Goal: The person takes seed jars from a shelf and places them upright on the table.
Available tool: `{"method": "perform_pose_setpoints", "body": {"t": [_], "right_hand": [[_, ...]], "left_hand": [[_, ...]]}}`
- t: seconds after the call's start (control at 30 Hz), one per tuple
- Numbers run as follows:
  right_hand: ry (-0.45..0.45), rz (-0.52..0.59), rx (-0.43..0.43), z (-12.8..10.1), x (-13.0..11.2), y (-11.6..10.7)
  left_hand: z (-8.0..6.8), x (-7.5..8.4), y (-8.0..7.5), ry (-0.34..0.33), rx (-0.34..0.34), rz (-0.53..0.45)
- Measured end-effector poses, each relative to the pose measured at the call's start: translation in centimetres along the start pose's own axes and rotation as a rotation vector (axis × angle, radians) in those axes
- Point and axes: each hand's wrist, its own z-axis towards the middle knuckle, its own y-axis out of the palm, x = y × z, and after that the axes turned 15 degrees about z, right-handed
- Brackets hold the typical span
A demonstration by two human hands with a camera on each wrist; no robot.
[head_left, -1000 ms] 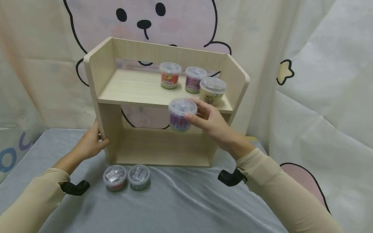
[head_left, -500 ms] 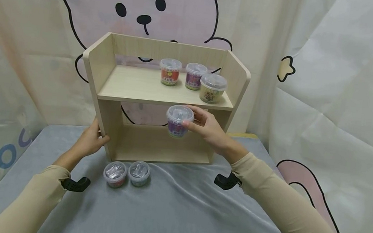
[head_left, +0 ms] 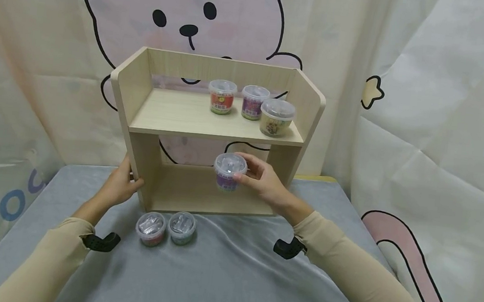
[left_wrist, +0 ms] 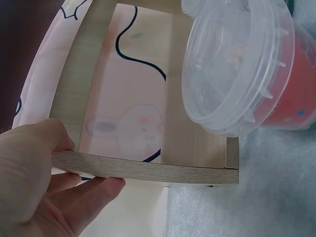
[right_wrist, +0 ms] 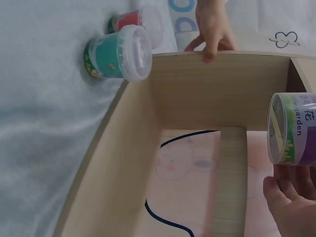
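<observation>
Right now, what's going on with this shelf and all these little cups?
A person's right hand holds a purple-labelled cup with a clear lid in front of the lower opening of a small wooden shelf unit. The left hand grips the unit's left side panel. Three lidded cups stand on the top shelf: red, purple and yellowish. Two more cups, a red one and a green one, sit on the grey cloth in front.

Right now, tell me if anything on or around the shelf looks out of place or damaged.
Nothing stands out. Three cups stand upright on the top shelf, two cups sit upright on the grey cloth, lids on, nothing spilled.
</observation>
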Motion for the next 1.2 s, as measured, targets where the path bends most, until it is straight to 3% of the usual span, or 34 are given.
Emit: {"method": "perform_pose_setpoints", "body": {"t": [1.2], "right_hand": [[0.119, 0.108, 0.07, -1.8, 8.6, 0.9]], "left_hand": [[0.0, -0.2, 0.2, 0.017, 0.015, -0.028]]}}
